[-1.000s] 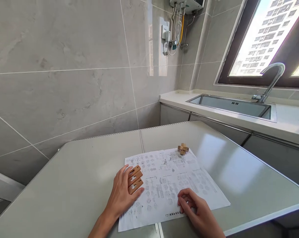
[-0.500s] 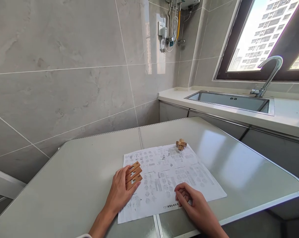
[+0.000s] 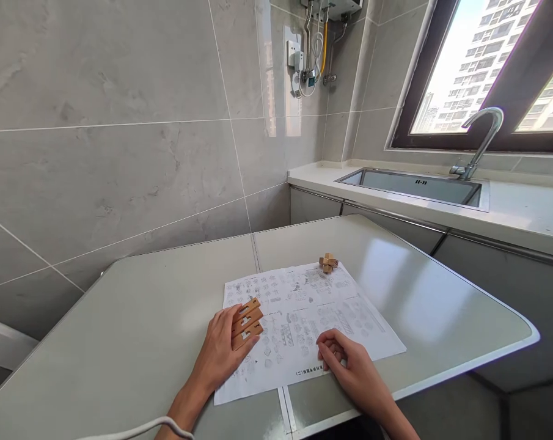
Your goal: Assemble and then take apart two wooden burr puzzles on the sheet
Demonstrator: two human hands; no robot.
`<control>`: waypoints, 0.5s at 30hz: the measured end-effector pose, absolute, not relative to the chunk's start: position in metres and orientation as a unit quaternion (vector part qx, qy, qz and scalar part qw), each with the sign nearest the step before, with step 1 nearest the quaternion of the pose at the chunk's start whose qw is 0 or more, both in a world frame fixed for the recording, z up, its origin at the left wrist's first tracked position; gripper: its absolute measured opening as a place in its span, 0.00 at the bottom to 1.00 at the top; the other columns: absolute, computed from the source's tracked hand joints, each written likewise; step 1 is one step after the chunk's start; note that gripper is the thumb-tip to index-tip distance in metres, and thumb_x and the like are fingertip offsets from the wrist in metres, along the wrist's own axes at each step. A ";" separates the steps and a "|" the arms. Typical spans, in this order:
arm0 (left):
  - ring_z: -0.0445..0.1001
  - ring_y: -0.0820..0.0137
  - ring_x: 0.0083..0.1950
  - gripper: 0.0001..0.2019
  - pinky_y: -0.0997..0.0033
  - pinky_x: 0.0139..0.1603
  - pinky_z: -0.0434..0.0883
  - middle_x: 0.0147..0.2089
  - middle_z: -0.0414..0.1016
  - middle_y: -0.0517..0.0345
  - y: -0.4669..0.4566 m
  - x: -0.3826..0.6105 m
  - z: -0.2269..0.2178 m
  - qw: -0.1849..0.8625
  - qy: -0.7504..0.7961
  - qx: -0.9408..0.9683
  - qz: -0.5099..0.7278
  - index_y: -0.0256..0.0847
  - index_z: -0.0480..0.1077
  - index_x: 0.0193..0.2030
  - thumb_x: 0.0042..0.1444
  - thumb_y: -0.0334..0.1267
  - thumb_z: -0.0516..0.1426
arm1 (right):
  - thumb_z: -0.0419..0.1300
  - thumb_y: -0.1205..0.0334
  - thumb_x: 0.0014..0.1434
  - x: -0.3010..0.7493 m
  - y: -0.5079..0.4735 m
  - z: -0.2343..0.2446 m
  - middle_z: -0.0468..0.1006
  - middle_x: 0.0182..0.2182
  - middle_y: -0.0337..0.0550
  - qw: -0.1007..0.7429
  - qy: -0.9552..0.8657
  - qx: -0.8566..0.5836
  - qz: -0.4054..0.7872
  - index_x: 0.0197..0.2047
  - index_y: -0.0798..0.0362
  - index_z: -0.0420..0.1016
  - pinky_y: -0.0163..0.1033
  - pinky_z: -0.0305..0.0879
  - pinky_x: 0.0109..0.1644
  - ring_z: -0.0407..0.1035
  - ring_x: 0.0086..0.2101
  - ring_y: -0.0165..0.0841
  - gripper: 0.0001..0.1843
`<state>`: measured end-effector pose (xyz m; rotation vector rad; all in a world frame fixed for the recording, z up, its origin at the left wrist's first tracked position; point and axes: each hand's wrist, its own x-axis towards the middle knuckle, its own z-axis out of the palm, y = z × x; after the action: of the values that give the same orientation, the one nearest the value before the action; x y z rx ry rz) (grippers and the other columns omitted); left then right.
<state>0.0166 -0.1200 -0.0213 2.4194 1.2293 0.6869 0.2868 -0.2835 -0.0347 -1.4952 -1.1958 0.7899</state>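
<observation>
On the sheet, the left hand half-hides the wooden pieces it grips; the curled right hand cuts off the heading.

I'm looking in remotely on a kitchen — a sink and curved tap in a pale countertop, grey cabinets below, tiled walls, a wall-hung unit with pipes.

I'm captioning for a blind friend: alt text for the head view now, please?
A left hand holds three wooden pieces over a printed sheet on a table; the right hand is curled at the sheet's near edge. A wooden cross sits at its far edge, with a sink beyond.
</observation>
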 end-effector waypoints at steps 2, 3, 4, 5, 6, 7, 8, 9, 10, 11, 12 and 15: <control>0.73 0.49 0.66 0.30 0.43 0.64 0.74 0.65 0.73 0.49 -0.120 0.017 -0.021 0.163 0.428 0.854 0.246 0.53 0.63 0.69 0.64 0.53 0.63 | 0.55 0.36 0.71 0.289 -0.283 -0.034 0.82 0.30 0.45 0.510 -0.506 -0.615 0.327 0.40 0.50 0.76 0.41 0.71 0.33 0.75 0.29 0.38 0.25; 0.73 0.49 0.66 0.30 0.43 0.64 0.74 0.65 0.73 0.49 -0.120 0.017 -0.020 0.160 0.426 0.855 0.248 0.53 0.63 0.69 0.64 0.53 0.63 | 0.56 0.37 0.71 0.289 -0.283 -0.033 0.82 0.30 0.44 0.514 -0.507 -0.612 0.322 0.40 0.50 0.77 0.40 0.71 0.33 0.75 0.28 0.38 0.24; 0.74 0.49 0.65 0.29 0.43 0.64 0.75 0.65 0.73 0.49 -0.120 0.017 -0.020 0.158 0.423 0.857 0.249 0.52 0.63 0.69 0.64 0.53 0.63 | 0.57 0.39 0.71 0.290 -0.283 -0.033 0.82 0.29 0.44 0.520 -0.507 -0.611 0.317 0.40 0.50 0.77 0.40 0.71 0.32 0.75 0.28 0.37 0.23; 0.74 0.49 0.65 0.29 0.43 0.63 0.75 0.65 0.73 0.49 -0.120 0.017 -0.020 0.156 0.420 0.859 0.249 0.52 0.63 0.69 0.64 0.53 0.63 | 0.57 0.40 0.71 0.289 -0.283 -0.033 0.82 0.29 0.44 0.523 -0.507 -0.609 0.314 0.39 0.50 0.77 0.40 0.71 0.32 0.75 0.27 0.37 0.22; 0.74 0.49 0.65 0.29 0.43 0.63 0.75 0.64 0.73 0.49 -0.120 0.017 -0.019 0.155 0.418 0.860 0.249 0.52 0.63 0.69 0.64 0.53 0.63 | 0.58 0.41 0.71 0.289 -0.283 -0.033 0.82 0.29 0.44 0.524 -0.508 -0.607 0.314 0.39 0.50 0.77 0.39 0.70 0.32 0.75 0.27 0.37 0.21; 0.74 0.49 0.65 0.29 0.43 0.63 0.75 0.64 0.73 0.49 -0.120 0.017 -0.019 0.155 0.416 0.861 0.248 0.52 0.63 0.69 0.64 0.52 0.63 | 0.58 0.41 0.71 0.289 -0.283 -0.033 0.82 0.29 0.44 0.523 -0.508 -0.607 0.316 0.39 0.50 0.77 0.39 0.70 0.32 0.74 0.27 0.37 0.21; 0.74 0.49 0.65 0.29 0.44 0.63 0.75 0.64 0.73 0.49 -0.120 0.017 -0.018 0.154 0.415 0.862 0.247 0.52 0.63 0.69 0.64 0.52 0.63 | 0.58 0.42 0.71 0.289 -0.283 -0.033 0.81 0.29 0.43 0.519 -0.508 -0.608 0.320 0.39 0.50 0.77 0.39 0.70 0.33 0.75 0.28 0.37 0.20; 0.74 0.49 0.64 0.29 0.44 0.62 0.76 0.64 0.74 0.49 -0.121 0.018 -0.017 0.154 0.414 0.863 0.245 0.52 0.63 0.68 0.63 0.52 0.63 | 0.57 0.42 0.71 0.289 -0.283 -0.033 0.81 0.29 0.43 0.515 -0.508 -0.609 0.325 0.39 0.50 0.76 0.39 0.70 0.33 0.75 0.28 0.37 0.20; 0.75 0.49 0.64 0.29 0.44 0.62 0.76 0.64 0.74 0.49 -0.121 0.018 -0.017 0.152 0.412 0.864 0.245 0.51 0.63 0.68 0.63 0.52 0.64 | 0.56 0.42 0.72 0.289 -0.283 -0.033 0.81 0.30 0.43 0.512 -0.507 -0.611 0.328 0.40 0.50 0.76 0.39 0.70 0.34 0.75 0.29 0.37 0.20; 0.75 0.49 0.64 0.29 0.44 0.62 0.76 0.64 0.74 0.48 -0.121 0.018 -0.016 0.151 0.409 0.866 0.246 0.51 0.64 0.68 0.63 0.51 0.64 | 0.56 0.42 0.72 0.289 -0.284 -0.034 0.81 0.30 0.43 0.509 -0.508 -0.611 0.331 0.40 0.50 0.76 0.39 0.70 0.34 0.74 0.29 0.37 0.20; 0.75 0.49 0.64 0.29 0.44 0.62 0.76 0.64 0.74 0.48 -0.121 0.018 -0.016 0.150 0.405 0.867 0.247 0.51 0.64 0.68 0.63 0.51 0.64 | 0.55 0.42 0.72 0.289 -0.284 -0.034 0.81 0.31 0.43 0.507 -0.509 -0.612 0.332 0.40 0.50 0.75 0.39 0.69 0.34 0.74 0.29 0.37 0.20; 0.74 0.50 0.64 0.29 0.45 0.64 0.75 0.64 0.74 0.49 -0.123 0.019 -0.014 0.157 0.393 0.872 0.246 0.51 0.64 0.68 0.62 0.49 0.65 | 0.56 0.43 0.73 0.290 -0.284 -0.036 0.81 0.31 0.43 0.505 -0.512 -0.609 0.333 0.41 0.50 0.75 0.39 0.69 0.34 0.74 0.29 0.36 0.19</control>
<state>0.0188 -0.1231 -0.0143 2.4954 1.1251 0.7032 0.2899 -0.2837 -0.0356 -1.4701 -1.2354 0.8042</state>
